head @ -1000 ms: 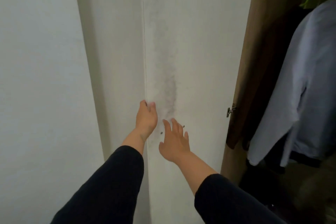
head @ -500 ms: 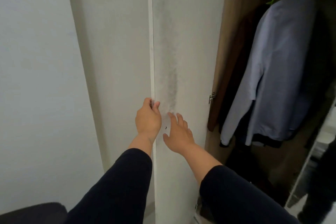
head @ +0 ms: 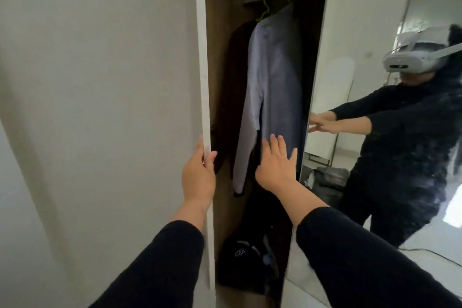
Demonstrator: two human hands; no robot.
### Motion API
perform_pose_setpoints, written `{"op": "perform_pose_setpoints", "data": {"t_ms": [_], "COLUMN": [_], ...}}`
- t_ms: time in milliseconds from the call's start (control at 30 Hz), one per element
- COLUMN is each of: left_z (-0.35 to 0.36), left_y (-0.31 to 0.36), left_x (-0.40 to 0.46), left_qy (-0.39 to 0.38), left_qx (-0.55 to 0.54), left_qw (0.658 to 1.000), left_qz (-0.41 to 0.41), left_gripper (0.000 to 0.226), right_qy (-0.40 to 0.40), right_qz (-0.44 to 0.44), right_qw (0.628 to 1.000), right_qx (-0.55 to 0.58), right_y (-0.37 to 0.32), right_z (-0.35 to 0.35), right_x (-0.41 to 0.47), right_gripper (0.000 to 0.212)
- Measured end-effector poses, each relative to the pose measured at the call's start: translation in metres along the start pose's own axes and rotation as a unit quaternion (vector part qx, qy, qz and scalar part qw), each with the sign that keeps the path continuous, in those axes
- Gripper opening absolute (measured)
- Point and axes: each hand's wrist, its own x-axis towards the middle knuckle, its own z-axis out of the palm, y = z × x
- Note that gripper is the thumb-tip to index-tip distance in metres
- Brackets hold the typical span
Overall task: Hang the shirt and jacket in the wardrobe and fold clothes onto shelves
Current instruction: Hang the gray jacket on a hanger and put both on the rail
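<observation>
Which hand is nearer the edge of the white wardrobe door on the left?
Left. The left hand grips the door edge; the right hand is spread open off to its right, in front of the hanging light shirt.

Pale lilac-blue cotton shirt (head: pixel 272 87) on a lime-green plastic hanger (head: pixel 266 9), at nine o'clock a dark brown jacket (head: pixel 231 97); white wardrobe door (head: pixel 105 107), black sleeves (head: pixel 160 270).

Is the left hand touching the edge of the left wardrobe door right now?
Touching. The head view shows the left hand gripping the white door edge, thumb on the wardrobe side and fingers wrapped behind it, with no gap visible.
</observation>
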Motion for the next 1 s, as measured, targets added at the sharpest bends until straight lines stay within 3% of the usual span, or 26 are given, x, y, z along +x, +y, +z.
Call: {"op": "perform_pose_setpoints", "data": {"t_ms": [267, 400, 533, 733, 1000], "left_z": [0.066, 0.103, 0.141, 0.181, 0.224], "left_y": [0.033, 0.046, 0.05, 0.058, 0.057], "left_x": [0.002, 0.012, 0.026, 0.04, 0.048], "left_qy": [-0.184, -0.267, -0.338, -0.379, -0.384], "left_qx": [-0.097, -0.062, 0.028, 0.058, 0.024], "left_qw": [0.978, 0.961, 0.936, 0.919, 0.921], "left_qz": [0.025, 0.045, 0.09, 0.091, 0.066], "left_gripper": [0.059, 0.052, 0.061, 0.08, 0.098], "right_qy": [0.015, 0.015, 0.017, 0.014, 0.046], "right_qz": [0.056, 0.061, 0.051, 0.06, 0.059], "right_qw": [0.991, 0.98, 0.973, 0.972, 0.958], "right_qx": [-0.124, -0.191, -0.223, -0.229, -0.277], "right_y": [0.075, 0.099, 0.117, 0.128, 0.136], "right_z": [-0.019, -0.024, -0.019, -0.01, 0.012], "right_x": [0.014, 0.021, 0.029, 0.032, 0.039], "right_gripper": [0.077, 0.082, 0.077, 0.075, 0.073]}}
